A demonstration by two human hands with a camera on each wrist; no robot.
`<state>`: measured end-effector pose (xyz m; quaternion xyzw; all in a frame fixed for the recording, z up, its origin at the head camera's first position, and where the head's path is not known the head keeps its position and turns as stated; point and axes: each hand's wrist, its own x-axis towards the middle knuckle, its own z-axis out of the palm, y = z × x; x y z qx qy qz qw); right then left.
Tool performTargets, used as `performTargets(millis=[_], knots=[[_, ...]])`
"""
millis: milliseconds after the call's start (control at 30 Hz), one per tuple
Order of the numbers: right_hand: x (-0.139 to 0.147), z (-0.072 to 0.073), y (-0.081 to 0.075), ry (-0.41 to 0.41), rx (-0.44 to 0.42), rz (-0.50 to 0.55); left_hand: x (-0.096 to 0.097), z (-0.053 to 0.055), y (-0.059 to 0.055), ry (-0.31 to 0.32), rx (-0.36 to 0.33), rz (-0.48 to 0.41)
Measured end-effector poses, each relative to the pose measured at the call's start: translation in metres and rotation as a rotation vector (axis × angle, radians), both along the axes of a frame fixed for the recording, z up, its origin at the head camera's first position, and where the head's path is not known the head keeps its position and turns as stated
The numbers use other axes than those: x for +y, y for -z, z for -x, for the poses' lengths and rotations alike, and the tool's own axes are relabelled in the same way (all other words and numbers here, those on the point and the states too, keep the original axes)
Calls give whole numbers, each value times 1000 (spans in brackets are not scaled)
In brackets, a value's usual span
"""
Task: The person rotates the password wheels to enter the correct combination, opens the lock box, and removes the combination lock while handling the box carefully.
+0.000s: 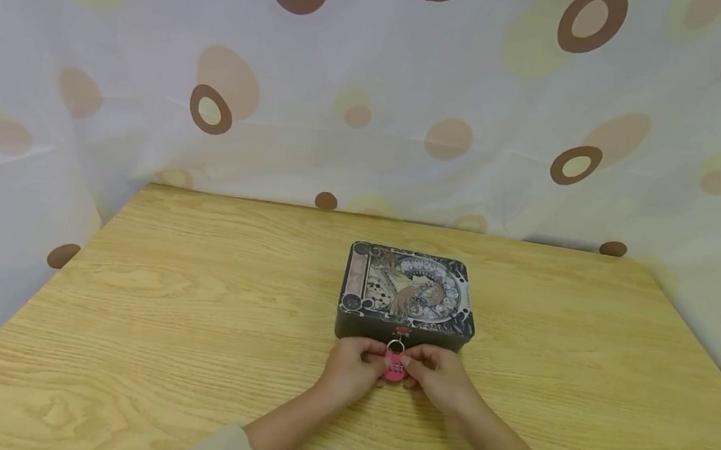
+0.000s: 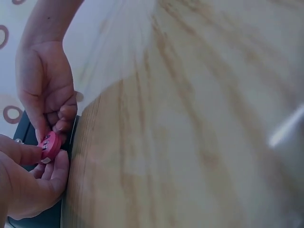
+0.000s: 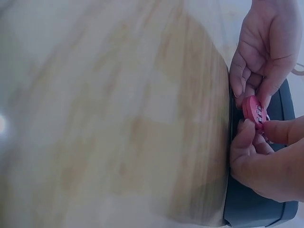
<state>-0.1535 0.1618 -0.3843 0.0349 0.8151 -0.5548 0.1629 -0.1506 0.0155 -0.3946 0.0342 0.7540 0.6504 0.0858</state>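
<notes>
A pink combination padlock [image 1: 395, 367] with a silver shackle is at the front of a dark tin box [image 1: 369, 325], just below the box's red clasp [image 1: 402, 330]. My left hand [image 1: 351, 370] pinches the padlock's left side between thumb and fingers. From the other side my right hand [image 1: 443, 381] grips it, thumb near the number dials. In the left wrist view the padlock [image 2: 50, 146] is between both hands, dials partly visible. The right wrist view shows the padlock [image 3: 255, 113] tilted, fingertips around it. Whether the shackle passes through the clasp, I cannot tell.
The box's lid [image 1: 416, 288] is down and carries an ornate printed picture. It stands on a wood-grain table [image 1: 197, 296]. Behind and beside the table hangs a pale cloth [image 1: 388, 68] with brown and beige ovals.
</notes>
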Motion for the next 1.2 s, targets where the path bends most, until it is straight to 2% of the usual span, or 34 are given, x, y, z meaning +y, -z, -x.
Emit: performTargets(millis=[200,433,533,800,1067,1200], knots=[[2,0,0,-60,-22,130,1,-3,1,-25,22,23],[2,0,2,-60,-20,155,3,-7,2,-87,35,45],[2,0,3,-42,-19,152,4,-8,2,-100,55,58],[-3,-3,1,38,-16,137,5,-11,2,-90,38,23],[-9,-7,0,120,-8,130,8,-14,4,-103,147,103],[-10,-8,0,147,-7,129,9,-14,4,-102,181,126]])
